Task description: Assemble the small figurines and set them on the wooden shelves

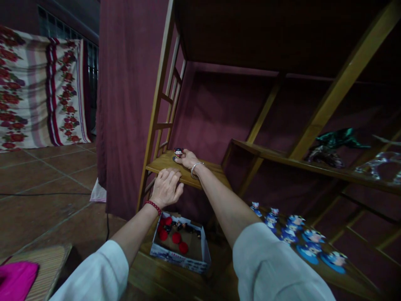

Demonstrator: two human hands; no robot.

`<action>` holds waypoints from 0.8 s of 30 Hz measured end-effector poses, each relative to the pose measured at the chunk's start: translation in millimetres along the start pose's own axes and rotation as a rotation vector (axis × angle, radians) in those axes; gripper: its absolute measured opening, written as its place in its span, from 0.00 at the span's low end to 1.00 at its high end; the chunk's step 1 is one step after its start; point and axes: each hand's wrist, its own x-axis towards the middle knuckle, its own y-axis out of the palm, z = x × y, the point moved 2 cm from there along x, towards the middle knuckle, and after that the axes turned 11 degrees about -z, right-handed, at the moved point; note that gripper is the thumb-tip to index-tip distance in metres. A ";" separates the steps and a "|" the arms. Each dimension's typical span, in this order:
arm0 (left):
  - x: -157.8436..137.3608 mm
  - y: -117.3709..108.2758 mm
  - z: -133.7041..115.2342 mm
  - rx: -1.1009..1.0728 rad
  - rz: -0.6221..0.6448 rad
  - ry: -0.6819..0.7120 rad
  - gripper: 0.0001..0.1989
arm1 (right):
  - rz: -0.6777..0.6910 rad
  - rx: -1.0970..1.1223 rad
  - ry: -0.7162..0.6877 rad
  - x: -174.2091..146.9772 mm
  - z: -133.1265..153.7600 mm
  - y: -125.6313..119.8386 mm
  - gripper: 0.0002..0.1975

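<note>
A small doll figurine (178, 153) with black hair and red clothing stands on the small wooden shelf (205, 180), close to the slatted side frame. My right hand (189, 159) has its fingers closed on the figurine from the right. Over the shelf's front edge rests my left hand (166, 187), its palm down, its fingers lying on the wood and its thumb apart, holding nothing. Below the hands sits an open cardboard box (178, 260) with several red balls (176, 238) and small dark figurines (180, 226) inside.
Several blue-and-white figurines (291, 225) stand in rows on a lower shelf to the right. A green ornament (341, 140) and a clear glass piece (385, 167) occupy a higher shelf. Left hangs a maroon curtain (125, 104); a pink cloth (19, 280) lies bottom left.
</note>
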 end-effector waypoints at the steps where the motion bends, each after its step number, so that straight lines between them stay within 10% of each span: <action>1: 0.0 0.3 0.1 0.001 -0.001 0.001 0.15 | 0.007 0.010 0.006 0.7 1.0 1.3 0.19; 24: -1.1 3.7 1.2 -0.003 -0.034 0.006 0.14 | -0.078 -0.182 -0.065 25.7 -5.9 18.0 0.24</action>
